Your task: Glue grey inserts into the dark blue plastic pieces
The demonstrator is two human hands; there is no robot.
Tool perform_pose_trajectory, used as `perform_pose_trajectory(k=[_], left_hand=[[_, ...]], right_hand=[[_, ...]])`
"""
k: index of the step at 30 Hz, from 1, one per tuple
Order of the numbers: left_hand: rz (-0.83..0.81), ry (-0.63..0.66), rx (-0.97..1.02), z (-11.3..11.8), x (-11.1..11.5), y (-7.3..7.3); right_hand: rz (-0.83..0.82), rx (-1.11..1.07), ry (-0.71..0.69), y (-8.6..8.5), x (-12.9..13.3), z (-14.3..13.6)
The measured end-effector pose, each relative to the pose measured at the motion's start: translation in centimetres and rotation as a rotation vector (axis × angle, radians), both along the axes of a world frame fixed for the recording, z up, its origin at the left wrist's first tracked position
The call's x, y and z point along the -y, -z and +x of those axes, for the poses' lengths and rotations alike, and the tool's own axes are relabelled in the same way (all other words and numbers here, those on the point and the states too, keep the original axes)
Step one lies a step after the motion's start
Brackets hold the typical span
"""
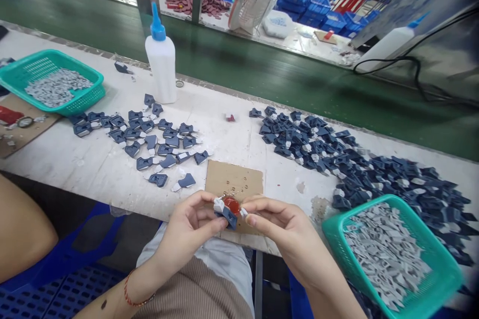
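Observation:
My left hand (198,216) is closed on a dark blue plastic part (229,219) with a light grey piece at its upper end. Between the thumb and forefinger of my right hand (279,216) is a small light grey plastic piece (244,212), held just right of the blue part. Both hands are over a brown cardboard sheet (217,174) at the table's near edge. A red round thing (232,204) shows behind the blue part, partly hidden. Small brassy bits lie on the cardboard just beyond it.
Blue-and-grey parts lie scattered at left (164,139), with a larger pile (310,139) at right. Green baskets of grey pieces stand at far left (98,90) and near right (333,226). A white bottle (160,67) with blue nozzle stands upright. Beyond runs a green belt (224,54).

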State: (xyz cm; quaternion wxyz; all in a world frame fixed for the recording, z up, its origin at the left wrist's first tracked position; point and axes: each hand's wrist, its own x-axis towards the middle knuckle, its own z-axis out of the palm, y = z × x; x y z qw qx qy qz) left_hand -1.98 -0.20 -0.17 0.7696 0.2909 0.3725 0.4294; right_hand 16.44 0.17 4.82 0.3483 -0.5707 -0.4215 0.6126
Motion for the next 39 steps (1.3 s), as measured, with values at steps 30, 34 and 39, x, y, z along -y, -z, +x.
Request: perform_pose_trajectory(k=[30, 34, 39], left_hand=[[0.170, 0.045, 0.028, 0.3, 0.5, -0.5], [0.161, 0.015, -0.043, 0.7, 0.5, -0.6], [0.117, -0.045, -0.134, 0.5, -0.7, -0.9]], right_hand=[[-0.129, -0.366, 0.099, 1.4, 1.5, -1.2], [-0.003, -0.314, 0.263, 2.5, 2.1, -2.7], [0.038, -0.288, 0.338, 2.9, 3.1, -4.0]])
